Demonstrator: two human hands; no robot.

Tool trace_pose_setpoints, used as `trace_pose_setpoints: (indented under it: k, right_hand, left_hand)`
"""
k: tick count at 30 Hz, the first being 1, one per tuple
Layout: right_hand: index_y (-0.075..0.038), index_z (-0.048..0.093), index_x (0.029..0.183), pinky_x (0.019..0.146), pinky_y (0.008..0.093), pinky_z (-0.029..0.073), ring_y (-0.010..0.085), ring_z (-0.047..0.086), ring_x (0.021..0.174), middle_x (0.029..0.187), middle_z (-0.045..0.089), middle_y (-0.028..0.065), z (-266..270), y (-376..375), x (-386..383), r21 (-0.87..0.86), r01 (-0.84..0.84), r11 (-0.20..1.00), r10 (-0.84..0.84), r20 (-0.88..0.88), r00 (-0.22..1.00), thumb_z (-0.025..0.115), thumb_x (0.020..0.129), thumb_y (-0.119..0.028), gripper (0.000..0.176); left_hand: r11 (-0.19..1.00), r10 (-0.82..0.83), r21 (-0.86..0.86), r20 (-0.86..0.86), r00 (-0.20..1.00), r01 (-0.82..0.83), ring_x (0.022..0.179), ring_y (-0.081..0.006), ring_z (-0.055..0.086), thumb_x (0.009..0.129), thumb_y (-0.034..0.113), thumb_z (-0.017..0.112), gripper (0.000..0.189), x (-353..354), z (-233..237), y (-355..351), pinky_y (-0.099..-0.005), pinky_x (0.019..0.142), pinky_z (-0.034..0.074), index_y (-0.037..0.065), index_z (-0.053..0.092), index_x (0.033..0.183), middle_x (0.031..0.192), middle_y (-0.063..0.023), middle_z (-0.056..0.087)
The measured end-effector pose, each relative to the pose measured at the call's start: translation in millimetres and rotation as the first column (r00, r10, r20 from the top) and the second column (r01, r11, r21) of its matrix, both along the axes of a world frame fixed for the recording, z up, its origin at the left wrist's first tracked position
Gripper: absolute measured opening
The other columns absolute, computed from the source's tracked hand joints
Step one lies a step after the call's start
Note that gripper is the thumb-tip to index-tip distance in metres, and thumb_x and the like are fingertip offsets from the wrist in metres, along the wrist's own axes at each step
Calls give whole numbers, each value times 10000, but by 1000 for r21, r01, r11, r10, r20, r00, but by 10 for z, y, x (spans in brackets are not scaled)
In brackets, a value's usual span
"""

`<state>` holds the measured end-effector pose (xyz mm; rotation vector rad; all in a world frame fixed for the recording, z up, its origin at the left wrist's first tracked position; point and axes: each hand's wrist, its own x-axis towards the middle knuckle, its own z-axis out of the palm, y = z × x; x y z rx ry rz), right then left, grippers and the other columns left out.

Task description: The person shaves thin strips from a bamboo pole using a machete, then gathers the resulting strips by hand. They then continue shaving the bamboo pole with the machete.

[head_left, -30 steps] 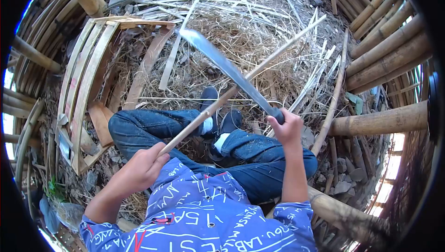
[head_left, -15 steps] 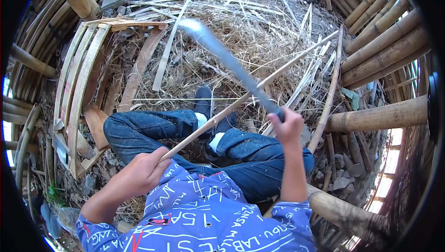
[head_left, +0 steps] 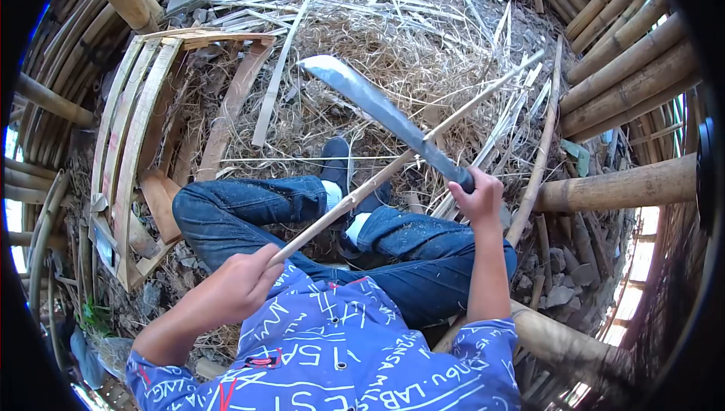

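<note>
A long, thin bamboo stick (head_left: 370,184) runs slantwise from my lap up to the far right. Its near end sits in my left hand (head_left: 245,284), whose fingers are wrapped round it. My right hand (head_left: 483,196) grips the dark handle of a machete (head_left: 377,109) with a broad, curved blade. The blade points to the upper left and crosses the stick near its middle, touching or very close to it. My crossed legs in jeans (head_left: 423,260) lie beneath both.
A slatted wooden crate (head_left: 143,109) lies on its side at the left. Split bamboo strips (head_left: 283,63) and curly shavings (head_left: 362,48) cover the ground ahead. Thick bamboo poles (head_left: 619,188) jut in from the right. Stones (head_left: 559,298) lie at the lower right.
The machete, blurred by motion before, is now sharp, and its blade tip sits slightly lower. My right hand has shifted a little to the right and down. The stick stays in my left hand.
</note>
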<state>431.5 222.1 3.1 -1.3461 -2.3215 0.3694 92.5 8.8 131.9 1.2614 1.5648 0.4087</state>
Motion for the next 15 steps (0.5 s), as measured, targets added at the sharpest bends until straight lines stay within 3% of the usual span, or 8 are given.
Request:
trace_pose_setpoints:
  k: [2, 4, 6, 7, 8, 10, 14, 15]
  right_hand:
    - [-64, 633, 716, 504, 398, 480, 309, 619, 523, 543, 576, 116, 17, 11, -65, 48, 41, 998, -43, 46, 998, 641, 748, -680, 617]
    - [-54, 636, 725, 509, 399, 481, 317, 620, 531, 554, 580, 121, 94, -203, -192, -57, 33, 998, -31, 45, 999, 649, 742, -677, 624]
    - [-52, 633, 720, 505, 386, 479, 311, 625, 536, 557, 580, 117, 149, -352, -270, 54, -148, 988, 150, -36, 988, 651, 740, -676, 625]
    - [-61, 632, 712, 502, 379, 475, 298, 620, 525, 554, 582, 107, 266, -362, -291, 146, -225, 963, 225, 22, 974, 644, 752, -671, 611]
    - [-61, 632, 712, 502, 379, 475, 298, 620, 525, 554, 582, 107, 224, -254, -220, 139, -218, 966, 217, 18, 976, 644, 752, -671, 611]
    - [-68, 614, 682, 495, 379, 469, 283, 611, 508, 546, 579, 108, 84, -60, 76, -55, 91, 994, -96, -96, 991, 637, 762, -669, 607]
    - [-69, 586, 643, 493, 381, 463, 279, 598, 491, 530, 568, 120, 158, 26, 59, 105, 79, 991, -90, 107, 990, 639, 771, -654, 601]
    - [-71, 587, 642, 486, 374, 461, 277, 598, 490, 530, 569, 121, 197, -93, -45, 53, 61, 997, -64, 65, 996, 639, 771, -653, 599]
  left_hand:
    - [1000, 15, -12, 3, 1000, -15, 615, -422, 556, 970, 167, 490, 182, -15, -66, 51, -456, 561, 412, -11, 486, 930, 639, -221, 534]
    - [999, 9, -40, -3, 1000, -9, 610, -419, 554, 970, 166, 489, 187, -33, -109, 117, -454, 558, 411, -15, 485, 925, 639, -221, 534]
    - [997, 49, -62, 0, 999, -49, 574, -324, 523, 961, 158, 507, 172, 27, -155, 106, -414, 561, 412, -6, 503, 909, 649, -194, 523]
    - [998, 46, -45, -14, 999, -46, 550, -255, 487, 964, 158, 507, 172, 28, -158, 100, -397, 553, 408, -7, 503, 916, 631, -168, 510]
    - [998, 38, -53, -17, 999, -39, 550, -255, 487, 964, 158, 507, 172, 17, -119, 83, -397, 553, 408, -7, 503, 916, 631, -168, 510]
    - [998, 45, -45, -3, 999, -45, 546, -222, 473, 965, 151, 504, 164, -15, 3, 9, -385, 543, 400, -6, 501, 919, 623, -156, 503]
    - [996, 56, -76, 1, 998, -56, 546, -206, 464, 966, 142, 500, 153, 38, -7, 130, -378, 538, 392, -6, 502, 926, 617, -152, 493]
    - [998, 51, -34, 2, 999, -50, 566, -303, 500, 969, 148, 491, 158, 24, -70, 140, -410, 544, 393, -6, 488, 931, 621, -181, 502]
